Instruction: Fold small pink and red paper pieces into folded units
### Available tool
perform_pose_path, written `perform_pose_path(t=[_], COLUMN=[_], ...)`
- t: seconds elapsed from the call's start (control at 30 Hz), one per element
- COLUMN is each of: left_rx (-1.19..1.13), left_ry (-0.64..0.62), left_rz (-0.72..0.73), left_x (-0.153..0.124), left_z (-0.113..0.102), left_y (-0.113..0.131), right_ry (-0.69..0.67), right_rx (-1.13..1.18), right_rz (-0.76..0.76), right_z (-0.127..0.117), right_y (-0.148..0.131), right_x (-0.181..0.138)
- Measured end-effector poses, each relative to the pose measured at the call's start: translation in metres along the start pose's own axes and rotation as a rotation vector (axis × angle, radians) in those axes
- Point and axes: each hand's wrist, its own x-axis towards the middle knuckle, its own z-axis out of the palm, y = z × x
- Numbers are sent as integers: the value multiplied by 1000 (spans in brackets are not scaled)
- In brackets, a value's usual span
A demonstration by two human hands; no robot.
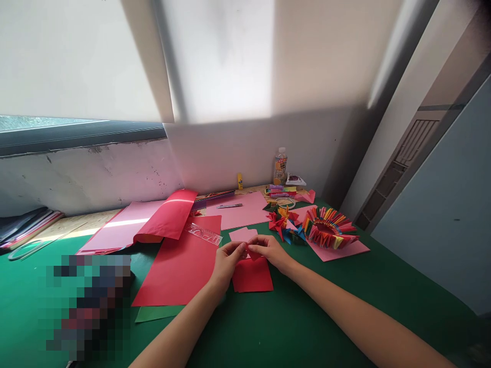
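My left hand (227, 259) and my right hand (269, 251) meet above a small red paper piece (252, 275) on the green table (291, 317). Both hands pinch its upper edge, fingertips close together at the fold. A small pink paper piece (242, 234) lies just behind my fingers. A large red sheet (180, 266) lies left of my left hand, with a clear plastic ruler (204, 233) on its far end.
A multicoloured folded paper ring (330, 228) and paper stars (283, 223) sit on pink paper to the right. Curled red and pink sheets (153, 222) lie at left. A bottle (280, 166), a glue stick (240, 181) and a metal tool (229, 206) stand near the wall.
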Motion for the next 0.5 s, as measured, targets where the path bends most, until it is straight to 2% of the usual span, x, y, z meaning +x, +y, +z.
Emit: perform_pose_path(t=[0.23,0.5], left_rx=[86,88], left_ry=[64,74], left_rz=[27,34], left_x=[-1,-2], left_z=[0,1], left_y=[3,4], right_ry=[0,-6], right_rx=[-123,-129], right_rz=[-93,-99], right_z=[-1,4], right_y=[3,-4], right_x=[-1,-6])
